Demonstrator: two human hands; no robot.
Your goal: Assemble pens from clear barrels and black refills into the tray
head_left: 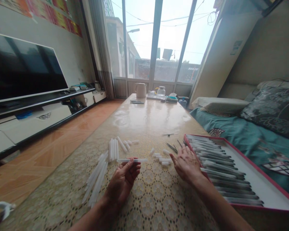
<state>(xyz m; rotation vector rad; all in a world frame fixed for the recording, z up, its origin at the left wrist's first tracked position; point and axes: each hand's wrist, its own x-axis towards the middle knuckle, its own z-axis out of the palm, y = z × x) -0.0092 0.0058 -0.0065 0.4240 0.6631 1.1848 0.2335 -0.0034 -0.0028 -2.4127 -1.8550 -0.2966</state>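
My left hand [127,173] pinches a translucent white pen barrel [142,160] between thumb and fingers, held level above the table. To its left lie a loose pile of similar white barrels [96,179] and an upright row of them [114,149]. My right hand [186,160] reaches forward with its fingers stretched out and thumb apart, beside the box edge. Just ahead of its fingertips are several thin dark pen refills [171,147]; whether a finger touches one is hard to make out. Short white pen caps [162,159] lie between the hands, with more short white pieces [127,144] further left.
A red-rimmed box [274,189] with many grey pens [221,166] stands at the right. Further off on the patterned tablecloth [156,189] are a thin stick [168,134], a beige jug [141,90] and a glass pitcher [161,91]. A bed [231,125] flanks the table's right side.
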